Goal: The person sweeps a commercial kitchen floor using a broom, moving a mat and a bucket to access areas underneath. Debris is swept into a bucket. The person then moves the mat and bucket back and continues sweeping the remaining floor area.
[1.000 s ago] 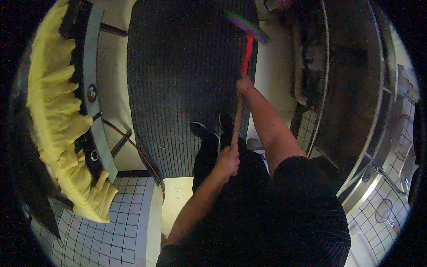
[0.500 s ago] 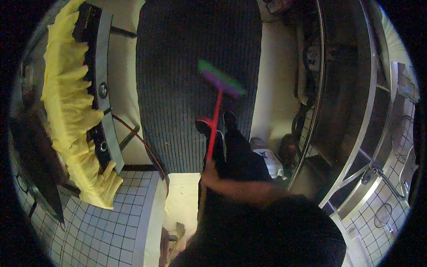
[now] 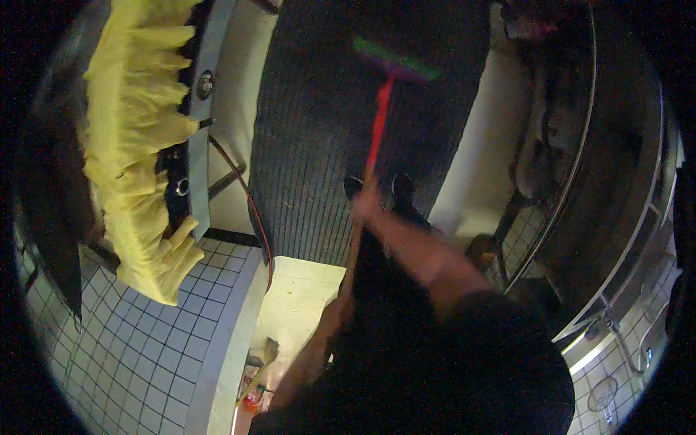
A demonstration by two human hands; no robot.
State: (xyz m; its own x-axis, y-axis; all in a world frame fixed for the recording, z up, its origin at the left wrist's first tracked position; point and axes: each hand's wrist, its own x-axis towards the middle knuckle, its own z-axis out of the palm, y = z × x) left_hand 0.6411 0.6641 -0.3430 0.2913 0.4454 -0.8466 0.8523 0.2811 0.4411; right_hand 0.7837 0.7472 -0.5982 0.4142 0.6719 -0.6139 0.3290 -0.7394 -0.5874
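Observation:
A broom with green bristles, a purple head (image 3: 403, 70) and a red handle (image 3: 378, 134) reaches out ahead of me over a dark ribbed mat (image 3: 312, 145). My right hand (image 3: 369, 206) is closed around the handle, just in front of my shoes; motion blurs it a little. Nearer my body, my left hand (image 3: 338, 303) is closed on the handle's upper part, its fingers dim and partly lost against my dark clothes. The bristles look to be at the mat, though blur hides whether they touch.
At left, yellow cloth (image 3: 134, 145) drapes along an appliance with knobs (image 3: 206, 83); a reddish hose (image 3: 250, 196) hangs beside it. White tiles (image 3: 156, 326) lie at lower left, with a small brush (image 3: 268, 353) nearby. Dark metal shelving (image 3: 616, 203) lines the right side.
The broom head has moved farther ahead and to the right. My right arm has stretched forward with it, and my left forearm has come into clearer view. The whole view has shifted.

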